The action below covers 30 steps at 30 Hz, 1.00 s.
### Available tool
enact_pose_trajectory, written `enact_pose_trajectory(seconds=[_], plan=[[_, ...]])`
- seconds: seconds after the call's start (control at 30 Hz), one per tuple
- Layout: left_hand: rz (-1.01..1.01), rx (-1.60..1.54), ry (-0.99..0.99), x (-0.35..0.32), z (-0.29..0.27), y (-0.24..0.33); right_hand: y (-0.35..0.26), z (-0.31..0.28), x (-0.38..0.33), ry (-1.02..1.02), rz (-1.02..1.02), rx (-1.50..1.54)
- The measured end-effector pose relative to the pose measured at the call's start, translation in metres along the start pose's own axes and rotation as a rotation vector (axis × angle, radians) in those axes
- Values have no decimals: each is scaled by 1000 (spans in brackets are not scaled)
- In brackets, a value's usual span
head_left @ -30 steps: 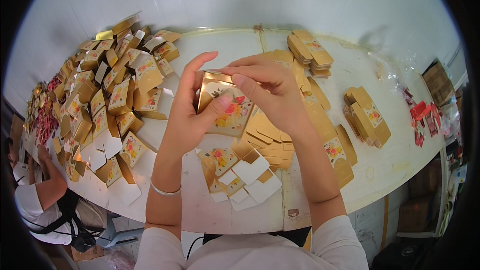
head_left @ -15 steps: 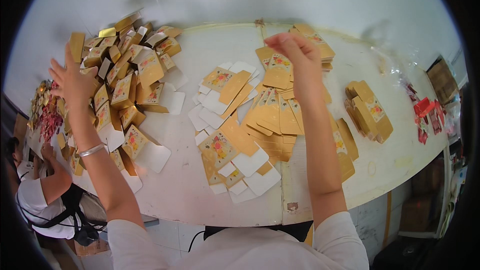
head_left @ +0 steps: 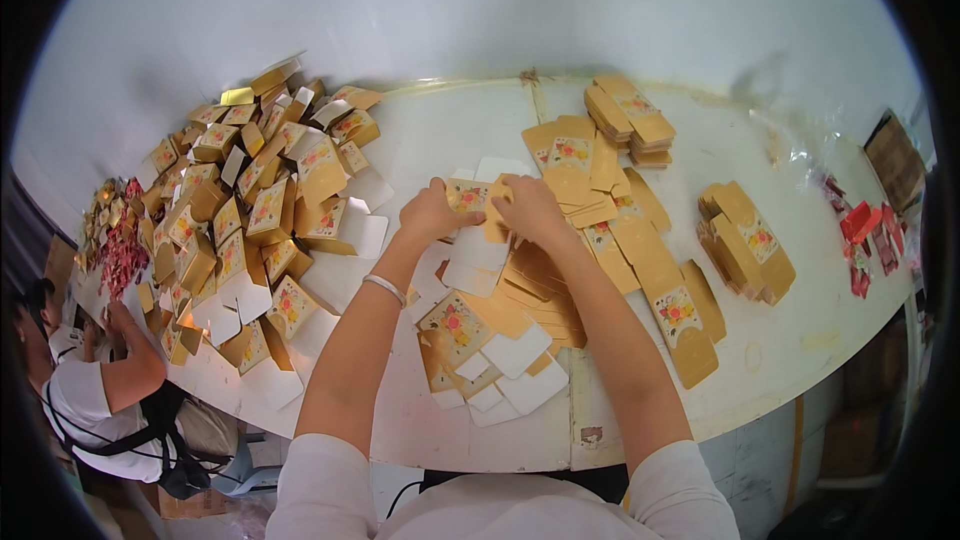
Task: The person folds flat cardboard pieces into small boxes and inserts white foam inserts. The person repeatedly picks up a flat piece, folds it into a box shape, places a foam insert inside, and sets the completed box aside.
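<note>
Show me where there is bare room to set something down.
Bare table lies between the right carton stack and the front edge, and beyond the hands, right of the box heap. The heap crowds the left; flat cartons crowd the centre.

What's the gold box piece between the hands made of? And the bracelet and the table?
The gold box piece looks like thin card with a satiny gold print: neighbouring pieces show thin flaps and plain white backs. The bracelet is probably smooth, silvery metal, because it gleams. The table has a pale, slightly glossy top, maybe laminate or painted board; I can't tell which.
</note>
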State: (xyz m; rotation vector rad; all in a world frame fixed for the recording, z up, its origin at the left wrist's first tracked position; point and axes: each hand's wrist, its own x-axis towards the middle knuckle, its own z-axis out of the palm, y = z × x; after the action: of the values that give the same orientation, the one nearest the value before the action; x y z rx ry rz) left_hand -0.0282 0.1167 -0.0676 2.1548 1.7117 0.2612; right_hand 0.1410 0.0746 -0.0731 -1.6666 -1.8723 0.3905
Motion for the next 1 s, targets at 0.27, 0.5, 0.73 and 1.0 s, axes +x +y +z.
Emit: enact_pose_trajectory(seconds=[0.27,0.5,0.73,1.0], plan=[[320,32,580,-41,-9,14,-6,-13,-4,311,-67,122],[329,-1058,260,-82,-39,46,-45,-38,-1,598,-369,251],[466,-1192,-26,-110,-51,64,-56,-57,-9,804,-365,408],[329,-1450,-495,-113,-66,44,-89,-77,-35,623,-649,483]])
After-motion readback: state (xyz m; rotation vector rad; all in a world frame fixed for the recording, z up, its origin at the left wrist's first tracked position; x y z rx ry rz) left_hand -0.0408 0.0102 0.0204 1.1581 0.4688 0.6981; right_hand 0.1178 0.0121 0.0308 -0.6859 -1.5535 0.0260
